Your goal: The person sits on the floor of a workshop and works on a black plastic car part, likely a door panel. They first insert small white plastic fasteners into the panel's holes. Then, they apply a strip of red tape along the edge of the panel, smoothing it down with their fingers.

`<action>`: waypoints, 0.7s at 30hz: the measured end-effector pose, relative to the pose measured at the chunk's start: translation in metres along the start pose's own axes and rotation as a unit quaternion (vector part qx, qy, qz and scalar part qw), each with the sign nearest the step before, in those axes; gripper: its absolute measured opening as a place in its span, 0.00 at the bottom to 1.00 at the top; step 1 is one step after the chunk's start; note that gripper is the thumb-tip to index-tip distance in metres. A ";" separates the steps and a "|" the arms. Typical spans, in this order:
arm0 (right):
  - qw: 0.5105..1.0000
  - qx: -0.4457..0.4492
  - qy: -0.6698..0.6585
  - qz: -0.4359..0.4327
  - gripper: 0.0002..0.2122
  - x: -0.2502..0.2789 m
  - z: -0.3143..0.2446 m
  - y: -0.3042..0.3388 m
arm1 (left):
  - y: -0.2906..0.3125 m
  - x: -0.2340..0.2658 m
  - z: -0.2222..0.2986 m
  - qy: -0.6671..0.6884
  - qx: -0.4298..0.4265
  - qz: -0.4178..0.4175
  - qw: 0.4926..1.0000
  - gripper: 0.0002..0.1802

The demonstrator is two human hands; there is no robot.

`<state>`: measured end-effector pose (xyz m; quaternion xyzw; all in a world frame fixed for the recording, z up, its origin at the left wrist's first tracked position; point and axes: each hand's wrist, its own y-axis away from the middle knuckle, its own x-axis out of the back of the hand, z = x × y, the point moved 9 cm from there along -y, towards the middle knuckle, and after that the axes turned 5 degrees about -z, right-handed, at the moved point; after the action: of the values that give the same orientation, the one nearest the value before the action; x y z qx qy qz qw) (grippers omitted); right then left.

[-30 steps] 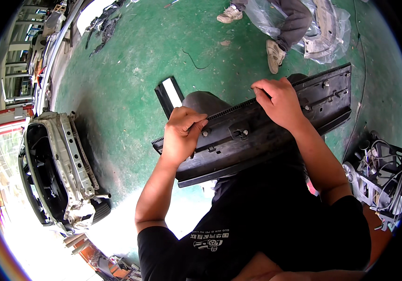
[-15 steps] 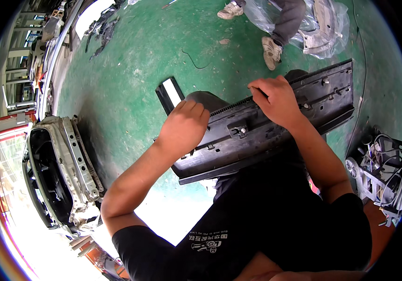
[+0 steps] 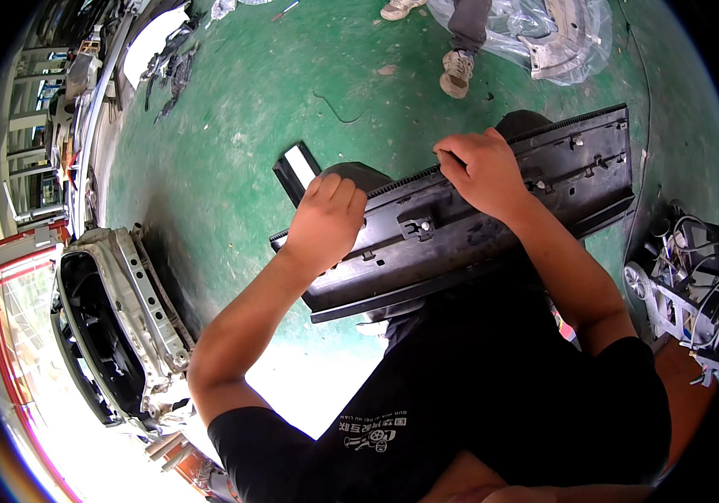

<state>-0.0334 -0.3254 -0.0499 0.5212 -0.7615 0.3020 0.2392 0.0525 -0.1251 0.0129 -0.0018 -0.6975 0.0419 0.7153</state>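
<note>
A long black plastic trim panel [image 3: 460, 230] lies tilted across my lap, its ribbed inner side up, with clips and slots along it and a finely toothed far edge. My left hand [image 3: 328, 214] is closed over its left part, fingertips curled down out of sight. Farther right, my right hand [image 3: 485, 172] is closed at the toothed edge, thumb and index finger bent over it. Whether a small piece sits between those fingers is hidden. Beyond my left hand, a black piece with a white strip [image 3: 298, 166] rests on the floor.
A stripped car body section [image 3: 116, 310] stands at the left. Another person's shoe [image 3: 457, 74] is on the green floor ahead, near a plastic-wrapped metal part [image 3: 556, 46]. A wheeled metal frame with cables [image 3: 682, 285] stands at the right. Black scraps [image 3: 173, 80] lie far left.
My view has shifted slightly, so floor things sit a little differently. Both hands keep the same closed pose on the panel. The other person's feet appear farther off and to the left.
</note>
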 end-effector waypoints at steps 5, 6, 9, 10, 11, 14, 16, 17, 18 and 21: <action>1.000 -0.001 -0.001 -0.001 0.03 -0.002 0.004 -0.008 | 0.012 -0.006 -0.017 0.067 0.048 0.066 0.994 0.15; 1.000 0.006 -0.002 0.003 0.03 -0.002 0.004 -0.008 | 0.016 -0.008 -0.019 0.083 0.059 0.079 0.992 0.15; 1.000 0.017 -0.006 0.009 0.03 -0.001 0.004 -0.008 | 0.025 -0.006 -0.023 0.103 0.086 0.142 0.981 0.17; 1.000 0.015 -0.007 0.007 0.03 -0.001 0.005 -0.009 | 0.029 -0.006 -0.025 0.112 0.099 0.149 0.977 0.16; 1.000 0.014 -0.008 0.005 0.03 -0.001 0.005 -0.009 | 0.033 -0.007 -0.027 0.120 0.113 0.156 0.974 0.16; 1.000 0.010 -0.006 -0.009 0.03 -0.003 0.005 -0.011 | 0.040 -0.006 -0.027 0.138 0.150 0.175 0.963 0.15; 1.000 0.012 -0.013 -0.010 0.03 -0.003 0.005 -0.012 | 0.044 -0.005 -0.027 0.146 0.165 0.187 0.957 0.15; 1.000 0.013 -0.016 -0.011 0.03 -0.003 0.005 -0.012 | 0.048 -0.005 -0.027 0.149 0.170 0.194 0.955 0.15; 1.000 0.012 -0.020 -0.020 0.04 -0.004 0.004 -0.012 | 0.051 -0.005 -0.026 0.153 0.173 0.201 0.952 0.15; 0.999 0.024 -0.034 -0.029 0.04 -0.008 -0.002 -0.011 | 0.057 -0.002 -0.022 0.154 0.199 0.221 0.942 0.14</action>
<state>-0.0206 -0.3219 -0.0520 0.5583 -0.7466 0.2952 0.2090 0.0712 -0.0667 0.0071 -0.0195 -0.5387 0.3362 0.7723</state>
